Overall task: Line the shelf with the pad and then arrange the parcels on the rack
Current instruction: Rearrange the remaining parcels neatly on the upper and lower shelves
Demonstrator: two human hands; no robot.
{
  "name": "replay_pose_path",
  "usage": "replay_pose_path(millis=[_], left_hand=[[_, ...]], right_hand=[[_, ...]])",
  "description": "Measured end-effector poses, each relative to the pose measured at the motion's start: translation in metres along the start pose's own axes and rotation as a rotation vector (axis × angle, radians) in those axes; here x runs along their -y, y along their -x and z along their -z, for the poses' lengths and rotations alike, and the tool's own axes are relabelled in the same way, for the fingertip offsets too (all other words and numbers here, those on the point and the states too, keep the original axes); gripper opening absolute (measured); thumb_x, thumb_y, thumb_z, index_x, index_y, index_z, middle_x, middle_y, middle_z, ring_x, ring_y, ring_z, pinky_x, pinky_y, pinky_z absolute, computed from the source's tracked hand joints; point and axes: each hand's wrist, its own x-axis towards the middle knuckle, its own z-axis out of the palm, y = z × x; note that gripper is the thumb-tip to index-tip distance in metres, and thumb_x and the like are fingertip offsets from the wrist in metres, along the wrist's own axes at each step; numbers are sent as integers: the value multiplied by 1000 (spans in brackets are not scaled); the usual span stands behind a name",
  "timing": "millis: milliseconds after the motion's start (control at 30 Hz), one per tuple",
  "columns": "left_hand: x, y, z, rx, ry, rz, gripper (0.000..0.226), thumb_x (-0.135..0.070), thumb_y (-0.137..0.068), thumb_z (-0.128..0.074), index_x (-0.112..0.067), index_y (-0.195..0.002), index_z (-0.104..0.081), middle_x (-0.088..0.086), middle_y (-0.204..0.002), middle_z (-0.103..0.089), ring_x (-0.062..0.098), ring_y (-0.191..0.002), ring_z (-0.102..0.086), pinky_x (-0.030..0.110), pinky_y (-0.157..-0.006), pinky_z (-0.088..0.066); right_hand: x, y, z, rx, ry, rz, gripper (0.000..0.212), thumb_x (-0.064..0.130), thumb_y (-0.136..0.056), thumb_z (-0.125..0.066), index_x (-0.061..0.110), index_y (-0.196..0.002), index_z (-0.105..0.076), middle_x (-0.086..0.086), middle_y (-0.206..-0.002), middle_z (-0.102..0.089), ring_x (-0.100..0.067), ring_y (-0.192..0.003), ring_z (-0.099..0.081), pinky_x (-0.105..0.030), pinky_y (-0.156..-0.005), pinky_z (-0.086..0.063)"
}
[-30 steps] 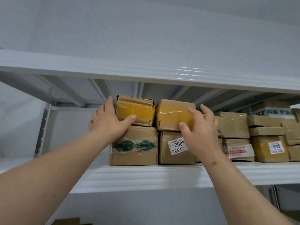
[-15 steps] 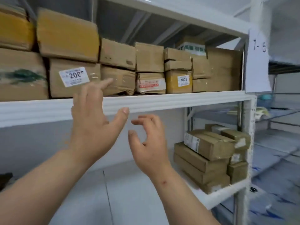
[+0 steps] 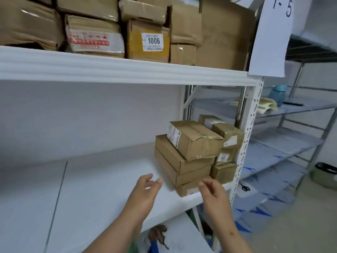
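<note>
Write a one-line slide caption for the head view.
Two empty hands, left and right, reach toward stacked brown cardboard parcels on a white metal shelf.

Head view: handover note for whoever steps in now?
Left hand: open, empty, over the middle shelf.
Right hand: open, empty, beside the parcel stack at the shelf's right end.
Done: upper shelf packed with parcels, including the one labelled 1006.
Left: most of the middle shelf is bare; whether its white surface is the pad is unclear. Arrange that stack.

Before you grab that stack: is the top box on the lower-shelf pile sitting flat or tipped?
Tipped. The top box rests askew on the flat boxes beneath, its left end raised.
</note>
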Motion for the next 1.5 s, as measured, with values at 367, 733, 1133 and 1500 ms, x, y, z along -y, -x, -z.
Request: replay_pose_path(millis=[367,733,1133,1500], left_hand=[[13,-88,-71,65,268,232,76,-60,-91,-53,-32,-154,-22,-5,-155,-34,21,-134,-42,44,-108,-42],[-11,-169,-86,110,498,346,82,-64,-64,-73,-44,-136,-38,-5,-119,-59,27,-99,-61,32,-56,-51],[-7,-172,-83,41,473,284,28,-40,-91,-59,-43,-119,-61,-9,-117,-68,22,-111,-59,48,-91,-51],[-21,-147,-94,-55,360,-54,54,-65,-89,-38,-43,-139,-46,-33,-109,-57,-21,-86,-49,12,-79,-37]], right_hand=[[-35,-79,12,-184,-57,-142,26,38,-97,-56,27,-120,-54,4,-119,-57,-14,-108,-55,-32,-90,-43],[-18,-150,-21,-187,-360,-112,101,84,-55,-63,39,-140,-34,14,-127,-51,-17,-122,-51,-46,-107,-43],[5,-183,0,163,-757,-309,30,65,-77,-59,38,-89,-61,9,-98,-65,-14,-92,-58,-35,-76,-43],[4,-181,15,330,-672,-241,40,54,-59,-72,37,-95,-72,5,-109,-73,-15,-102,-66,-38,-86,-49]])
